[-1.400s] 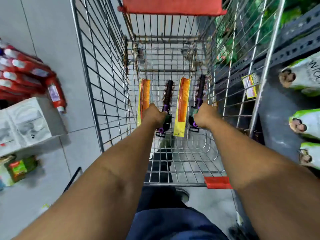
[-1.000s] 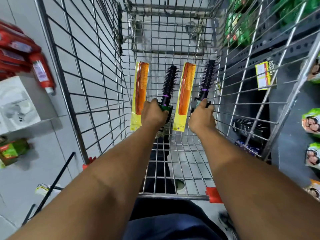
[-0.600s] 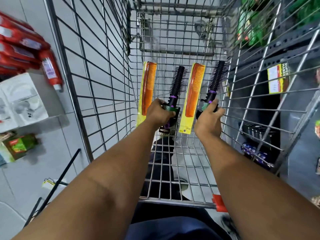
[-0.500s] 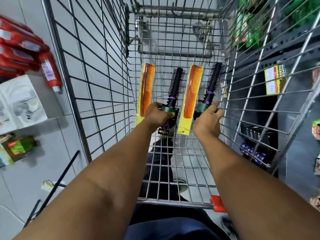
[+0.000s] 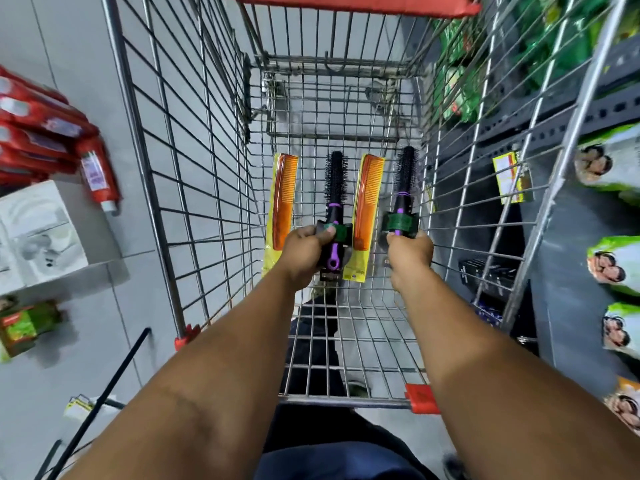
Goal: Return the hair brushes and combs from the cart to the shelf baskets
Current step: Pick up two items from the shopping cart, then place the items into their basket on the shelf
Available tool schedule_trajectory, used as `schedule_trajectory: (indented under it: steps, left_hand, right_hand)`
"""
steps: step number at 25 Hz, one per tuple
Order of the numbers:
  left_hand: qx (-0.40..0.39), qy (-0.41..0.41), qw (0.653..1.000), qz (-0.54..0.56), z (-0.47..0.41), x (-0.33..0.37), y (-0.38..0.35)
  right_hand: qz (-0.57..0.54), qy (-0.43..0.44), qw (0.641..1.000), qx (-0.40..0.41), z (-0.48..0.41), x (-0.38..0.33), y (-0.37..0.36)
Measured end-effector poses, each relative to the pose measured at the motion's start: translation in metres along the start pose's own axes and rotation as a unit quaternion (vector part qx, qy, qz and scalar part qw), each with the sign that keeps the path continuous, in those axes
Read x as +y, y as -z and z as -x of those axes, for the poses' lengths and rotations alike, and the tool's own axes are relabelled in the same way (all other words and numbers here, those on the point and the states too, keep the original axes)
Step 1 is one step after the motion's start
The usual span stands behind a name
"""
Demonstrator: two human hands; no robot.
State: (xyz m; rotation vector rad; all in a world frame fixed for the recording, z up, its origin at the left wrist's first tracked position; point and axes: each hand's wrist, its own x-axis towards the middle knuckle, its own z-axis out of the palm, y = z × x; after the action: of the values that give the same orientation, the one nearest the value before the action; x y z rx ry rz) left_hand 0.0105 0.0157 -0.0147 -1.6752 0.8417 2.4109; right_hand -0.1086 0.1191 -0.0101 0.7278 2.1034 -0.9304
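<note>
Brushes look light, stiff plastic; take by handle, bristles prickly. Left hand [image 5: 306, 252] grip wrapped on left brush [image 5: 334, 202], right hand [image 5: 408, 252] grip pinching right brush [image 5: 403, 199], both in cart [image 5: 166, 188]. Packaged combs [image 5: 284, 202] lie at 9 o'clock of each, flat, slippery film.

No text, brand or number can be read on any item. Print is present but too blurred or small to make out on the yellow shelf tag [image 5: 509, 176], the yellow backing card [image 5: 356, 268] of the comb, the red tubes [image 5: 97, 174] and the white box [image 5: 38, 237]. The green and white packets [image 5: 613, 261] carry printed faces, with their lettering illegible.
</note>
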Motion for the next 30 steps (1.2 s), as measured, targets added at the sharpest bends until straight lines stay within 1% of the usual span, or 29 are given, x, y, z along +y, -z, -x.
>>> schedule_trajectory:
  steps: [5, 9, 11, 15, 19, 22, 25, 28, 30]
  left_hand:
    - [-0.002, -0.042, 0.999, -0.026, 0.018, 0.007, -0.002]
    - [0.003, -0.088, 0.995, -0.04, 0.05, 0.014, -0.01]
    - [0.006, -0.111, 0.993, -0.029, 0.073, 0.017, -0.011]
    - [0.008, -0.158, 0.987, -0.001, 0.124, 0.025, -0.012]
    - [0.01, -0.208, 0.978, -0.016, 0.176, 0.028, -0.021]
    - [-0.025, -0.241, 0.97, -0.029, 0.215, 0.027, -0.036]
    - [-0.073, -0.271, 0.958, -0.054, 0.255, 0.025, -0.056]
    - [-0.119, -0.291, 0.946, -0.074, 0.295, 0.019, -0.082]
    - [-0.147, -0.306, 0.936, -0.092, 0.317, 0.009, -0.102]
  right_hand:
    - [-0.034, 0.02, 0.999, -0.026, 0.024, -0.008, 0.011]
    - [-0.027, 0.051, 0.997, -0.055, 0.056, -0.006, 0.03]
    - [-0.027, 0.065, 0.995, -0.07, 0.076, -0.001, 0.039]
    - [-0.066, 0.106, 0.987, -0.102, 0.125, 0.004, 0.067]
    - [-0.136, 0.166, 0.968, -0.128, 0.168, 0.011, 0.102]
    - [-0.196, 0.191, 0.951, -0.147, 0.2, 0.015, 0.134]
    - [-0.275, 0.203, 0.922, -0.182, 0.228, 0.024, 0.173]
    - [-0.322, 0.217, 0.901, -0.193, 0.246, 0.04, 0.213]
    - [-0.356, 0.224, 0.888, -0.186, 0.259, 0.053, 0.245]
